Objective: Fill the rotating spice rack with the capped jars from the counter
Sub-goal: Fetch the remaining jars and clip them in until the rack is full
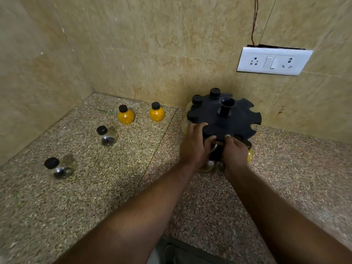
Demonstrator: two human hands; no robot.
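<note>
Rack [226,121]: black, round, slotted at the rim; stands on the counter [114,187] near the back wall, right of centre, within easy reach of both arms.
Rack slots: three black caps seated along the far-left rim; right-hand and near slots open, probably turned toward the front for loading.
Jar at rack [214,147]: clear glass glimpsed between the two hands under the near rim; likely being slid into a slot, though mostly hidden.
Left hand [194,145]: fingers curled over the rim's near-left edge, thumb toward the glass; appears closed partly on the jar, partly bracing the rack against turning.
Right hand [235,151]: fingers folded narrow, tips pressed on the rim's near edge; whether it grips the jar cannot be told.
Lower tier: a yellow jar [250,156] peeks out just right of the right hand.
Waiting jars: two orange-filled [125,116] [156,113] near the wall, two clear ones [107,137] [60,168] further left, all capped, upright, well apart.
</note>
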